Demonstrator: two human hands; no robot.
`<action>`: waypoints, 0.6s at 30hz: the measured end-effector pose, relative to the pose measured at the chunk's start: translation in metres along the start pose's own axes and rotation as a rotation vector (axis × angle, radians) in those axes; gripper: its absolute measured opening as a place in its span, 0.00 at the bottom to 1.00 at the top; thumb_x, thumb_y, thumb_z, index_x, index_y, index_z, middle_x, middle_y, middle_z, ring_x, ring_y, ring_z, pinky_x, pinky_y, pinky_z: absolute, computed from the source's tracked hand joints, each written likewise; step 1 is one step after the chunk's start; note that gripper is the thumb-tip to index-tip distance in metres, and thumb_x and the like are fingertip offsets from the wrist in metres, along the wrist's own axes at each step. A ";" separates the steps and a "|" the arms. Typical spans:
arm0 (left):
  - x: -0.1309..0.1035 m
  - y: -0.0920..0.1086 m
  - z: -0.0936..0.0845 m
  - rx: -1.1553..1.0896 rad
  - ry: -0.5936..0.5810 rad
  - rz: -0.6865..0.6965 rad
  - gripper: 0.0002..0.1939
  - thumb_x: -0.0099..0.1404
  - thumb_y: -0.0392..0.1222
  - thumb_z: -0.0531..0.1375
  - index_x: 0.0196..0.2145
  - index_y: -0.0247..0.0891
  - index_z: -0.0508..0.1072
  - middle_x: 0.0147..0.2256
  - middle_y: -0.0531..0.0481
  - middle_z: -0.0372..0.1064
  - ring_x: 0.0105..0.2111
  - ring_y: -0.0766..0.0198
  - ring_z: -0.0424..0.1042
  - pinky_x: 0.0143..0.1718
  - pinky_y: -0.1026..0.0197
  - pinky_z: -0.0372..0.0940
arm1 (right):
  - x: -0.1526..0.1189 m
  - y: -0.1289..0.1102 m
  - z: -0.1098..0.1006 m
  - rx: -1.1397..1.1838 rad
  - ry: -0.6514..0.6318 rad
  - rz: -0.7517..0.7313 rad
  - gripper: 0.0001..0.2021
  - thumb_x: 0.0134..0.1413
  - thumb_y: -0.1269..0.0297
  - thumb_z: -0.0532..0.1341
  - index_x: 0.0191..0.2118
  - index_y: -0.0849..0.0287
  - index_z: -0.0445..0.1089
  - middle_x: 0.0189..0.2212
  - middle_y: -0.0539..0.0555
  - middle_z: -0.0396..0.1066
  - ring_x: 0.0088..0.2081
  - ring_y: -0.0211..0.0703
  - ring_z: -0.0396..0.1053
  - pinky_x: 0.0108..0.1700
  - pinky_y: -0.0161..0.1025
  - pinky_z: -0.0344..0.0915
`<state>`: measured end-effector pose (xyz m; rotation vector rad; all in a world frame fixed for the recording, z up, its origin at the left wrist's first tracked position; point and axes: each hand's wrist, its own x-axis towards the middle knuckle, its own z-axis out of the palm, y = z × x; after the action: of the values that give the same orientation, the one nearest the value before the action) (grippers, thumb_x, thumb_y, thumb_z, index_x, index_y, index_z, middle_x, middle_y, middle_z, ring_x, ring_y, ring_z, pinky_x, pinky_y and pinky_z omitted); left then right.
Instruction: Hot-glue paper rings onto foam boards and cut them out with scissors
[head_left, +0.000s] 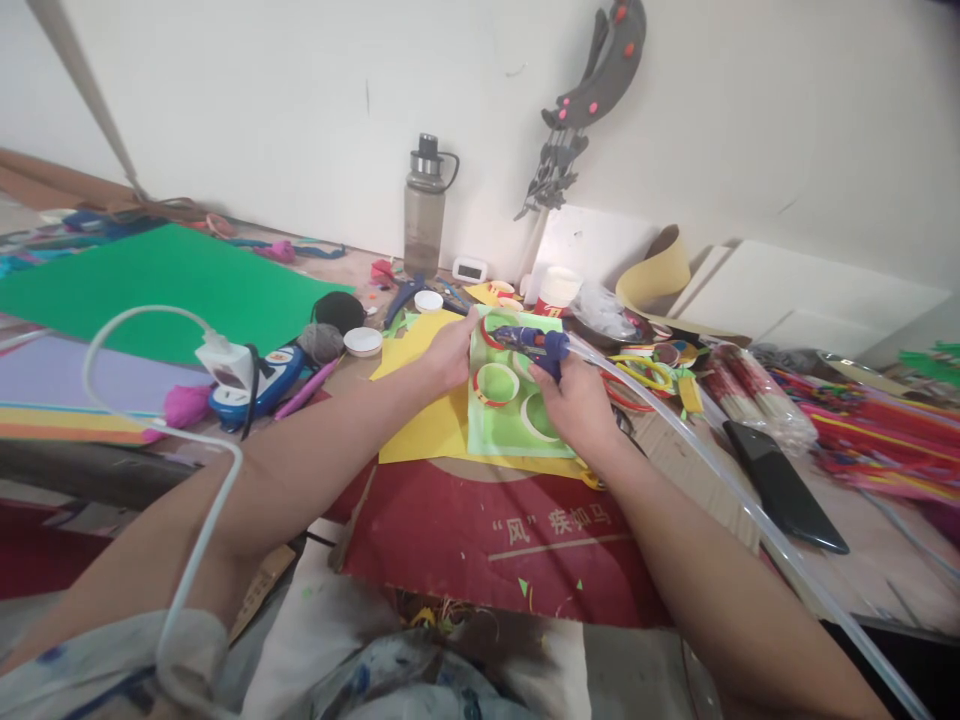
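Right hand [581,395] was wrapped around the grip of a dark blue hot glue gun [534,343], mid-frame, just right of centre. Nozzle pointed left, over the upper-left part of a light green sheet [491,432]; couldn't tell if the tip touched anything. A long translucent line [705,465] ran from the gun's rear to the lower right corner; tube or glue stick, unclear.

Left hand [452,352] was gripping the sheet's upper left edge. Sheet looked flat and roughly rectangular, with thin rings on it: a red-and-white ring [487,402] at its left, a white ring [527,424] at lower right, a red-edged ring [486,330] at upper left by the nozzle. One more pale ring was partly hidden under the gun.

Under the green: a yellow sheet [420,430], then dark red cardboard [450,530] with pale printed characters at bottom centre.
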<state>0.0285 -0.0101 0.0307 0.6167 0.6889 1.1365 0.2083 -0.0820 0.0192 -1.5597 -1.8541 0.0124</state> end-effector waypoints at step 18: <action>-0.021 -0.009 0.013 0.097 0.044 0.197 0.20 0.81 0.43 0.55 0.33 0.34 0.78 0.39 0.39 0.84 0.48 0.48 0.84 0.57 0.47 0.75 | 0.003 0.007 -0.010 -0.102 0.185 -0.050 0.22 0.69 0.49 0.54 0.52 0.62 0.74 0.50 0.74 0.78 0.54 0.73 0.75 0.59 0.69 0.68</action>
<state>0.0387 -0.0339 0.0360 0.7567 0.7367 1.3079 0.2192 -0.0814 0.0254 -1.5267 -1.7704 -0.2453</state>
